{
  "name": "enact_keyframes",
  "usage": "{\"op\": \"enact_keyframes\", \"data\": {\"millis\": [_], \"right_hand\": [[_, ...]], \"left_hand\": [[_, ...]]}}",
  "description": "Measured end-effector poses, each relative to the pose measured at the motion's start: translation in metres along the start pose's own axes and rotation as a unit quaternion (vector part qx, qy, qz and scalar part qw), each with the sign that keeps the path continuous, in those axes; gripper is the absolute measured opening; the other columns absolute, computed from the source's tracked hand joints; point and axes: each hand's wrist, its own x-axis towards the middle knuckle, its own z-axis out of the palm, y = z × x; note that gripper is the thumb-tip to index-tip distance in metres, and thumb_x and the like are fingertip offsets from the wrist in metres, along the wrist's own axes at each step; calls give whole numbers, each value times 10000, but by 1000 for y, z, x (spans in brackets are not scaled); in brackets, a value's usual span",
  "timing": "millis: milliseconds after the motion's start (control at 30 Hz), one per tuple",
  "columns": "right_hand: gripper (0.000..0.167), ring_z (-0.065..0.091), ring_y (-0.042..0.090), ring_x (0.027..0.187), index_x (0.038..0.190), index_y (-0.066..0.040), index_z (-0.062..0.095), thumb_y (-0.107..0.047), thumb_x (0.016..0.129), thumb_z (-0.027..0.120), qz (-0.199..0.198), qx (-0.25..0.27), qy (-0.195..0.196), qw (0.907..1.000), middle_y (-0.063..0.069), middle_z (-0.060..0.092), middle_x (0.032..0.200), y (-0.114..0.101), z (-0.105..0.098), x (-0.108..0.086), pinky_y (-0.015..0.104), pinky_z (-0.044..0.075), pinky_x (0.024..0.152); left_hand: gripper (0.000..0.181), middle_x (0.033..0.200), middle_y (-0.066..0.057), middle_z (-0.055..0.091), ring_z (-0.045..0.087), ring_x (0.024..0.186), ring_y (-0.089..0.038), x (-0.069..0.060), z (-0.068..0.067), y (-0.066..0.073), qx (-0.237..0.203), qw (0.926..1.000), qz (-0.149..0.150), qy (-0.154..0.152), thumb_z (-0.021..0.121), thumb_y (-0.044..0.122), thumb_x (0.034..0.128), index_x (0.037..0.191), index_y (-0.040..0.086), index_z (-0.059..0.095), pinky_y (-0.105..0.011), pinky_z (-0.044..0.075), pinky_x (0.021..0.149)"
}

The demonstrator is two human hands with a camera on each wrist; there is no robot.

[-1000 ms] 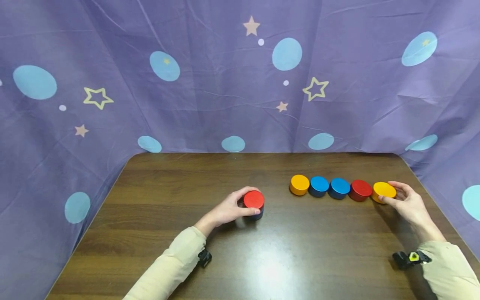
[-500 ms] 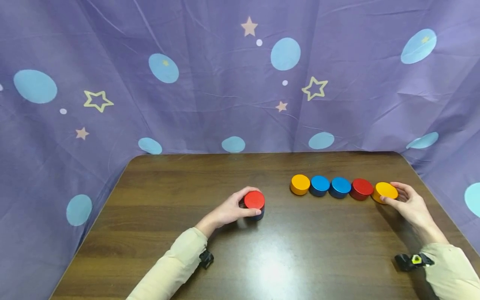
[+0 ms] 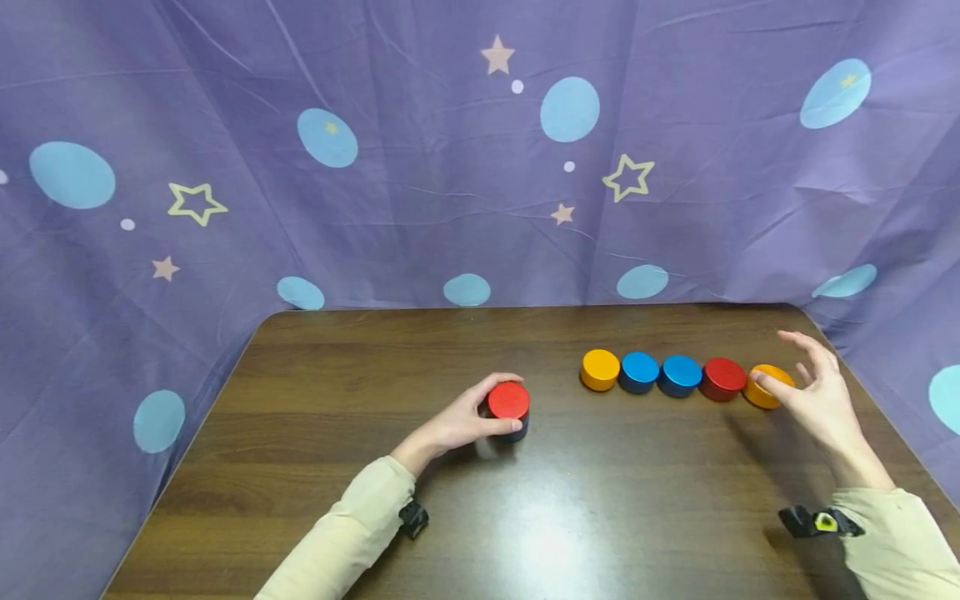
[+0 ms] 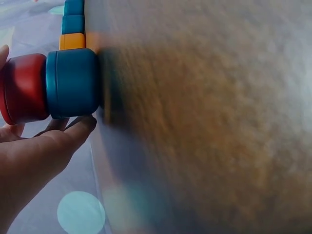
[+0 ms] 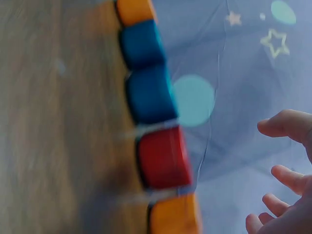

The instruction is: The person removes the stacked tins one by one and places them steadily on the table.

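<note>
In the head view, my left hand (image 3: 459, 419) holds a two-piece stack, thumb in front and fingers behind. A red round tin (image 3: 509, 398) sits on top of a blue round tin (image 4: 73, 84), which stands on the table. To the right, my right hand (image 3: 823, 404) is raised with its fingers spread, over and beside an orange-yellow tin (image 3: 767, 395). That tin ends a touching row: a red tin (image 3: 723, 379), a blue tin (image 3: 680, 376), another blue tin (image 3: 639, 372) and a yellow tin (image 3: 600, 370). In the right wrist view, the right fingers (image 5: 287, 124) are apart from the row.
The brown wooden table (image 3: 360, 367) carries all the tins. Behind its far edge hangs a purple curtain (image 3: 420, 167) with stars and blue dots. A black wrist camera (image 3: 813, 522) sits at the right sleeve, another camera (image 3: 413, 518) at the left.
My right hand has let go of the orange-yellow tin and lifted, its fingers spreading. The left hand and its stack have stayed in place.
</note>
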Motion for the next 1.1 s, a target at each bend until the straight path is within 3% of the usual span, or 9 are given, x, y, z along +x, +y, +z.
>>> {"op": "enact_keyframes", "data": {"millis": [167, 400, 567, 667, 767, 867, 1100], "right_hand": [[616, 273, 77, 1298, 1412, -138, 457, -13, 857, 695, -489, 31, -225, 9985, 108, 310, 1407, -16, 14, 0, 105, 232, 1037], [636, 332, 8, 1228, 1362, -1, 466, 71, 791, 737, -1101, 224, -675, 9914, -58, 375, 1347, -33, 40, -6, 67, 282, 974], [610, 363, 84, 1228, 1337, 9, 486, 52, 788, 750, -1238, 243, -1041, 9865, 93, 371, 1401, -46, 58, -7, 73, 289, 956], [606, 360, 203, 1264, 1335, -13, 492, 29, 792, 758, -1291, 211, -1373, 9819, 152, 364, 1423, -54, 69, -8, 148, 303, 1014], [592, 371, 294, 1263, 1324, -36, 507, 10, 794, 765, -1404, 204, -1626, 9764, 152, 394, 1411, -63, 80, -10, 344, 333, 1070], [567, 387, 311, 1259, 1305, -45, 526, -4, 794, 770, -1561, 227, -1817, 9706, 145, 423, 1392, -70, 91, -12, 540, 332, 1025], [566, 418, 309, 1246, 1280, 13, 531, 26, 769, 771, -1943, 238, -2080, 9583, 158, 459, 1369, -78, 119, -18, 574, 341, 1003]], "left_hand": [[703, 1248, -122, 556, 528, 1150, -214, -1, -3, -2, -209, 9997, 33, -121, 745, 9, 822, 1428, 29, 389, -352, 389, 1013], [740, 1288, -117, 537, 487, 1216, -260, -7, -9, -4, -204, 9997, 10, -156, 763, 6, 802, 1433, 26, 376, -399, 318, 1081], [725, 1325, -119, 524, 463, 1258, -269, -12, -12, -4, -110, 9998, 6, -148, 773, -1, 789, 1413, 45, 408, -410, 327, 1075], [723, 1338, -133, 518, 459, 1269, -268, -12, -13, -6, -14, 9998, 70, -193, 775, -23, 776, 1402, 36, 419, -407, 325, 1075], [747, 1348, -140, 507, 459, 1270, -264, -12, -13, -9, 135, 9994, 159, -266, 781, -40, 756, 1405, 21, 414, -393, 321, 1076], [776, 1362, -138, 493, 453, 1275, -258, -11, -13, -12, 288, 9990, 201, -285, 786, -38, 746, 1416, 19, 400, -377, 320, 1075], [792, 1355, -140, 509, 464, 1275, -252, -10, -14, -14, 498, 9980, 252, -307, 788, -41, 746, 1425, 20, 386, -364, 321, 1077]]}}
